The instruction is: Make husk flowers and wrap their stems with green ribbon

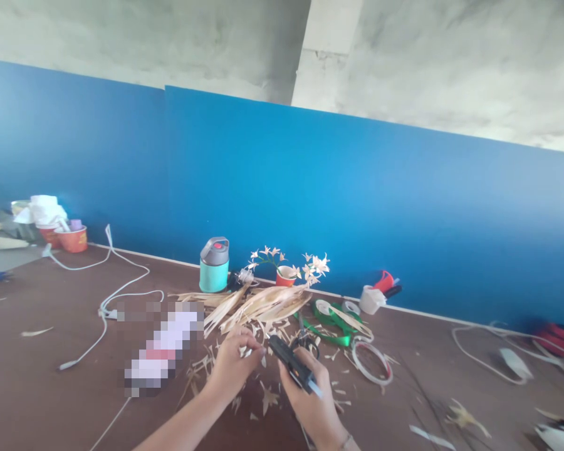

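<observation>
My right hand (316, 391) is wrapped round a black hot glue gun (287, 360), its nozzle pointing left and away from me. A pale glue stick (315, 388) pokes out of the gun's back end. Close to the nozzle, my left hand (235, 358) has its thumb and fingertips pressed together. Whatever sits in that pinch is too small to make out. Just beyond both hands lies a heap of dried corn husks (267, 305). Cut husk scraps and a star-shaped husk flower (269, 398) lie below and between the hands. Scissors (313, 343) are partly hidden behind the glue gun.
Behind the husks stand a teal flask (214, 269) and a red cup (286, 277) beside a stem of husk flowers (316, 266). Green ribbon (341, 338) and a ring-shaped roll (373, 376) lie right. White cables (122, 291) cross the left side. A blue partition (282, 181) borders the table.
</observation>
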Demonstrator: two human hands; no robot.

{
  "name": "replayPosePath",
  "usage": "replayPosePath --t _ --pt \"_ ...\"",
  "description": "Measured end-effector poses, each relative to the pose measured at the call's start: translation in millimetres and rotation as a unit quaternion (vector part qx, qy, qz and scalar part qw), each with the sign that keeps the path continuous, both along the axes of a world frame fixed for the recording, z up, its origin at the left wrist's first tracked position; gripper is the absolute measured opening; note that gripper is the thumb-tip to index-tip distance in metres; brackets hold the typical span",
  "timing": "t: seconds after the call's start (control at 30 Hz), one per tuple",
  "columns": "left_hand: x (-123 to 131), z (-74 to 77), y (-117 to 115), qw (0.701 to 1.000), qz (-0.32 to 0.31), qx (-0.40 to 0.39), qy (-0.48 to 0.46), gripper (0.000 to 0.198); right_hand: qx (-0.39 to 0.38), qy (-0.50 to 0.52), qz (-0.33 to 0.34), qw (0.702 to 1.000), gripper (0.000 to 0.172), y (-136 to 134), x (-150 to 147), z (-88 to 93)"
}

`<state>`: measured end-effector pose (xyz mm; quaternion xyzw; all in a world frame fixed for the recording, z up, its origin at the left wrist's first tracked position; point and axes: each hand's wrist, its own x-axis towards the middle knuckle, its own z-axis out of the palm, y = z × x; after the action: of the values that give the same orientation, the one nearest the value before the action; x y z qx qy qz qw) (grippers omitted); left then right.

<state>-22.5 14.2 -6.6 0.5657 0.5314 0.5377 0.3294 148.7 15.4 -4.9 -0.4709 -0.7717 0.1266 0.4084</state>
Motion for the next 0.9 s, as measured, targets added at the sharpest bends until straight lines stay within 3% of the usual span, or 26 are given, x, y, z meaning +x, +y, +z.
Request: replayPosePath --t 0.4,0.9 --pt "-0.2 0.6 0.0 1.000 0.010 0.006 0.008 0.018 0.019 0.006 0.005 1.000 0.012 -1.5 -2.4 6.5" --pt "-0.3 4.0 -0.7 1.000 0.011 0.014 0.007 0.018 0.003 -0.005 0.005 1.000 0.012 -0.8 -0.1 0.9"
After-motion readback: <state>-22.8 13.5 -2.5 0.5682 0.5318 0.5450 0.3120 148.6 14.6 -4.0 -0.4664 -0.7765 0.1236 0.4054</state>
